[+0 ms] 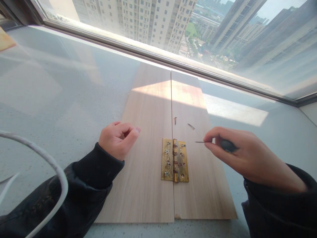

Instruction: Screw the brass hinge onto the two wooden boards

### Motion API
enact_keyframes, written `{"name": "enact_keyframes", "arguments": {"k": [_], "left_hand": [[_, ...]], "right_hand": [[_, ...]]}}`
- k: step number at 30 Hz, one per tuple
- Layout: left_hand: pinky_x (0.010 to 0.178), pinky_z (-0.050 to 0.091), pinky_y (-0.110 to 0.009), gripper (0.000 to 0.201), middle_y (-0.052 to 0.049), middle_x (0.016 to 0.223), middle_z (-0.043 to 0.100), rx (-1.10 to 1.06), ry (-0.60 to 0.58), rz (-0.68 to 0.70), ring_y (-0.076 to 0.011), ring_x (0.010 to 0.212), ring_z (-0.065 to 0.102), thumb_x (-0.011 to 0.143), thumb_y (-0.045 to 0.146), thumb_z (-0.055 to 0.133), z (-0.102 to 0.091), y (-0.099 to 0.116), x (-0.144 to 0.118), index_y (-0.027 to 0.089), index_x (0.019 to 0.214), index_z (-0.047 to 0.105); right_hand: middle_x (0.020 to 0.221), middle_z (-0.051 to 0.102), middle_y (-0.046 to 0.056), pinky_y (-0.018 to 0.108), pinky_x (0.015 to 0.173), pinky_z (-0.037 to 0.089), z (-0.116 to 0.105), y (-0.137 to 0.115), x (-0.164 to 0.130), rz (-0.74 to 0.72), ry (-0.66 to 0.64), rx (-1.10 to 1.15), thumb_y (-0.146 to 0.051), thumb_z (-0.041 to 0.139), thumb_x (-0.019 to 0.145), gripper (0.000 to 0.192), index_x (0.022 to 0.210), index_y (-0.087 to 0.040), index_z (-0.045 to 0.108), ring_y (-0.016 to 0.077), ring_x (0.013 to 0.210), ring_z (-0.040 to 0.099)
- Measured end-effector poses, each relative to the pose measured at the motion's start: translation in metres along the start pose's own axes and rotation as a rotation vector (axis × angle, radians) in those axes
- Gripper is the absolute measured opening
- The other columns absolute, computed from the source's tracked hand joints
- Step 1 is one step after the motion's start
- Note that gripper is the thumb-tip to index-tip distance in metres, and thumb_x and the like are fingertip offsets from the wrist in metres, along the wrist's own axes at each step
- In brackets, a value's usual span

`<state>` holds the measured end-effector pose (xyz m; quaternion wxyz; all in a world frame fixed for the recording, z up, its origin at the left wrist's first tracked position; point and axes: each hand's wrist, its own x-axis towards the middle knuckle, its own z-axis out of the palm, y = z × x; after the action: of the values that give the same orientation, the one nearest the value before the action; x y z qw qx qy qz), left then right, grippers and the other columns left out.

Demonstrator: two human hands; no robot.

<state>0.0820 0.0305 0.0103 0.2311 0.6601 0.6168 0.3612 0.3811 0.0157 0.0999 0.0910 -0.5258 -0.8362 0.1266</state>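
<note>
Brass butt hinge [175,162] is lying across the seam of two wooden boards [145,195]; left hand [116,140] is curling, fingers together; right hand [244,153] is gripping dark-handled screwdriver [228,145]; two loose screws [175,121] are lying beyond.

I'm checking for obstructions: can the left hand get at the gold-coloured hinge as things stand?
Probably yes: the left hand is just left of the hinge, with only bare board visible between them. The right hand, holding the screwdriver, is on the opposite side.
</note>
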Motion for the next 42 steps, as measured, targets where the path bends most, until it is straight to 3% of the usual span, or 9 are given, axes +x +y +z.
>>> {"name": "enact_keyframes", "arguments": {"k": [5, 13, 29, 37, 42], "left_hand": [[0.066, 0.044, -0.032, 0.04, 0.0, 0.053, 0.055, -0.035, 0.019, 0.015, -0.0149, 0.056, 0.05, 0.086, 0.039, 0.048, 0.0, -0.001, 0.0, 0.021, 0.05, 0.05], [0.066, 0.044, -0.032, 0.04, 0.001, 0.052, 0.053, -0.037, 0.02, 0.003, -0.0143, 0.055, 0.048, 0.085, 0.039, 0.049, 0.0, 0.001, 0.0, 0.021, 0.05, 0.05], [0.068, 0.044, -0.033, 0.039, 0.001, 0.053, 0.054, -0.056, -0.004, -0.008, -0.0151, 0.056, 0.049, 0.085, 0.039, 0.049, -0.001, 0.001, 0.0, 0.022, 0.05, 0.048], [0.067, 0.042, -0.032, 0.039, 0.001, 0.052, 0.051, -0.072, 0.002, -0.003, -0.0149, 0.056, 0.047, 0.085, 0.039, 0.049, -0.001, 0.001, 0.001, 0.022, 0.049, 0.047], [0.066, 0.042, -0.032, 0.039, 0.001, 0.051, 0.051, -0.07, 0.012, -0.001, -0.0146, 0.055, 0.047, 0.085, 0.039, 0.049, 0.0, 0.001, 0.0, 0.021, 0.05, 0.048]], "right_hand": [[0.08, 0.068, 0.003, 0.029, 0.063, 0.047, 0.017, -0.017, 0.005, -0.07, -0.184, 0.054, -0.026, 0.049, 0.093, 0.015, 0.083, -0.022, 0.06, 0.0143, 0.069, 0.061], [0.081, 0.066, 0.003, 0.029, 0.065, 0.046, 0.032, -0.015, 0.007, -0.077, -0.26, 0.038, -0.022, 0.049, 0.091, 0.013, 0.084, -0.021, 0.059, 0.0151, 0.072, 0.06], [0.079, 0.066, 0.004, 0.028, 0.062, 0.043, 0.037, -0.021, 0.009, -0.083, -0.267, 0.021, -0.021, 0.048, 0.092, 0.016, 0.081, -0.019, 0.061, 0.015, 0.068, 0.059], [0.077, 0.069, 0.003, 0.029, 0.062, 0.043, 0.043, -0.02, 0.012, -0.062, -0.271, 0.009, -0.027, 0.054, 0.093, 0.017, 0.081, -0.019, 0.064, 0.0165, 0.069, 0.063], [0.07, 0.066, 0.004, 0.031, 0.059, 0.042, 0.044, -0.016, 0.013, -0.039, -0.241, -0.04, -0.038, 0.055, 0.094, 0.029, 0.075, -0.018, 0.063, 0.018, 0.063, 0.06]]}}
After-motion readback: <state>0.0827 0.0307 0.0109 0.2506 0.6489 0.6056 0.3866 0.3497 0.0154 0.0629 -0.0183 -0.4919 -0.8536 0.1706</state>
